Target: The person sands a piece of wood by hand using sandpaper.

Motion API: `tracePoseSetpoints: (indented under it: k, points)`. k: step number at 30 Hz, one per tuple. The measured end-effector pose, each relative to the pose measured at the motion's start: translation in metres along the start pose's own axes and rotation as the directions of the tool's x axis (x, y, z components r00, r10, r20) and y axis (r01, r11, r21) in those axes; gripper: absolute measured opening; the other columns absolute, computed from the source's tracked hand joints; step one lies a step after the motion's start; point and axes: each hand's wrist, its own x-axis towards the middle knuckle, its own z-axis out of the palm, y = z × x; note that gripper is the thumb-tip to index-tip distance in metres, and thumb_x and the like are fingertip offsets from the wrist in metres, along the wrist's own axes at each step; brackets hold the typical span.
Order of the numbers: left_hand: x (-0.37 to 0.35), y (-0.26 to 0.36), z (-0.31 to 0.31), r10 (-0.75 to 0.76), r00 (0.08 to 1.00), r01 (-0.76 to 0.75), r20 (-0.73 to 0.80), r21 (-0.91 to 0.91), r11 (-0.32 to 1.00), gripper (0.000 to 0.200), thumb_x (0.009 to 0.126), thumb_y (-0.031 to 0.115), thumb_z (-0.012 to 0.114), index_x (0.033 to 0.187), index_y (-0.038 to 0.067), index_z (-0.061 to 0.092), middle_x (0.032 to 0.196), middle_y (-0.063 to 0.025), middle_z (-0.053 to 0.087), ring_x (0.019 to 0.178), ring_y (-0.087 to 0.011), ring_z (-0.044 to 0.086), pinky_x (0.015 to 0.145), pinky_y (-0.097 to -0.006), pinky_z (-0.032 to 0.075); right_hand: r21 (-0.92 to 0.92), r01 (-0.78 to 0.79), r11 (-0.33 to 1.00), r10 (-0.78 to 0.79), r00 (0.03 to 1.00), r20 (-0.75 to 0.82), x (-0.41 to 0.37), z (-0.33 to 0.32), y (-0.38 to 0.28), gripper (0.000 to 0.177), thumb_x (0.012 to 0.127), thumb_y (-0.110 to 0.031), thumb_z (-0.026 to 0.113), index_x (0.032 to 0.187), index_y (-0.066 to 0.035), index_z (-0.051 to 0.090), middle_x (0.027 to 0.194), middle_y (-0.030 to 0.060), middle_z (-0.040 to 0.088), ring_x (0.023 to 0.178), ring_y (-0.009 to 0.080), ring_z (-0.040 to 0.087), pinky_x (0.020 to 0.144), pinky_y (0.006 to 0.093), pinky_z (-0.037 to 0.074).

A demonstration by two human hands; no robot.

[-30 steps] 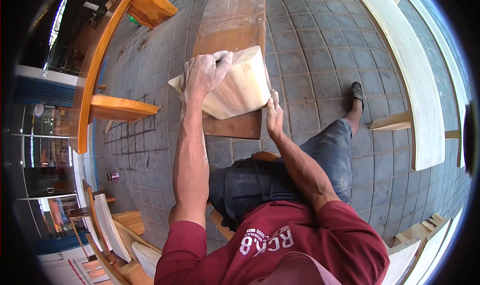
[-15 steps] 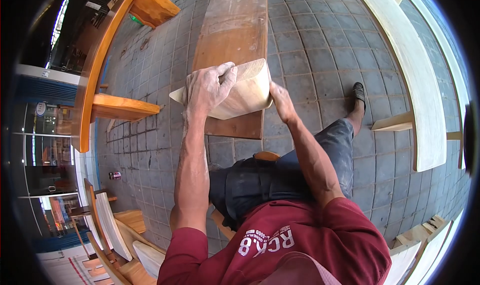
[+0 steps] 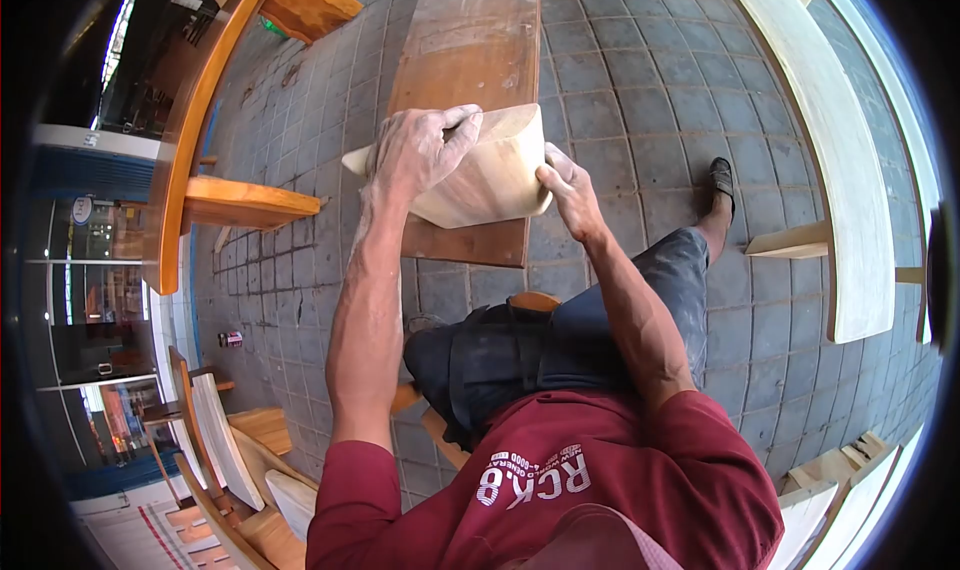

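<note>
A pale, smooth wooden block (image 3: 490,185) with rounded corners is tilted up over the near end of a brown wooden bench (image 3: 465,65). My left hand (image 3: 425,150), coated in whitish dust, is closed over the block's left part. Its fingers curl at the upper edge, and whether anything thin lies beneath the palm is hidden. My right hand (image 3: 568,185) grips the block's right end, thumb on the near face and the other fingers partly hidden behind it.
An orange varnished bench (image 3: 190,150) stands on the left, and a long pale bench (image 3: 840,150) on the right. A can (image 3: 230,339) lies on the grey tiled floor (image 3: 640,120). More wooden furniture (image 3: 250,450) is at lower left.
Both hands and the block have shifted slightly up in the view, the block also a little right. My right thumb has come round onto the block's near face.
</note>
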Motion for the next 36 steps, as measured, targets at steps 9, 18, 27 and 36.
tracePoseSetpoints:
  k: [9, 18, 27, 36]
  points:
    - [-0.014, -0.009, -0.001, 0.359, 0.933, -0.358, -0.031, 0.010, 0.933, 0.027, 0.092, 0.025, 0.062, 0.093, 0.001, 0.075, 0.074, -0.0143, 0.070, 0.066, -0.0302, 0.067, 0.063, -0.0374, 0.052, -0.200, -0.067, 0.977, 0.081, 0.995, 0.063, -0.061, 0.008, -0.019, 0.030, 0.085, -0.015, 0.076, 0.109, -0.001, 0.063, 0.099, 0.0018, 0.064, 0.092, 0.0091, 0.053, 0.086, 0.0260, 0.045]
    - [-0.028, -0.024, -0.012, 0.444, 0.829, -0.479, -0.340, -0.021, 0.877, 0.021, 0.089, 0.015, 0.059, 0.084, -0.002, 0.071, 0.064, -0.0124, 0.064, 0.059, -0.0300, 0.064, 0.060, -0.0385, 0.050, -0.615, 0.457, 0.642, -0.442, 0.877, 0.190, -0.079, 0.038, -0.031, 0.043, 0.076, -0.016, 0.082, 0.113, -0.007, 0.063, 0.107, 0.0106, 0.067, 0.099, 0.0287, 0.062, 0.088, 0.0405, 0.044]
    - [-0.048, -0.045, 0.004, 0.096, 0.894, -0.299, -0.438, -0.420, 0.857, 0.022, 0.088, 0.018, 0.060, 0.087, -0.003, 0.068, 0.069, -0.0096, 0.066, 0.070, -0.0270, 0.066, 0.070, -0.0365, 0.052, -0.605, 0.503, 0.617, -0.443, 0.858, 0.261, -0.079, 0.038, -0.019, 0.051, 0.077, -0.019, 0.080, 0.123, -0.007, 0.061, 0.116, 0.0118, 0.065, 0.105, 0.0290, 0.060, 0.092, 0.0401, 0.043]
    - [-0.064, -0.053, 0.013, -0.332, 0.750, 0.307, -0.572, -0.143, 0.941, 0.045, 0.090, 0.015, 0.066, 0.132, 0.010, 0.051, 0.150, -0.0145, 0.039, 0.134, -0.0324, 0.040, 0.114, -0.0444, 0.031, -0.424, 0.312, 0.850, -0.225, 0.944, 0.243, -0.090, 0.046, -0.029, 0.043, 0.090, -0.022, 0.070, 0.129, -0.006, 0.063, 0.126, 0.0136, 0.064, 0.117, 0.0302, 0.057, 0.100, 0.0387, 0.041]
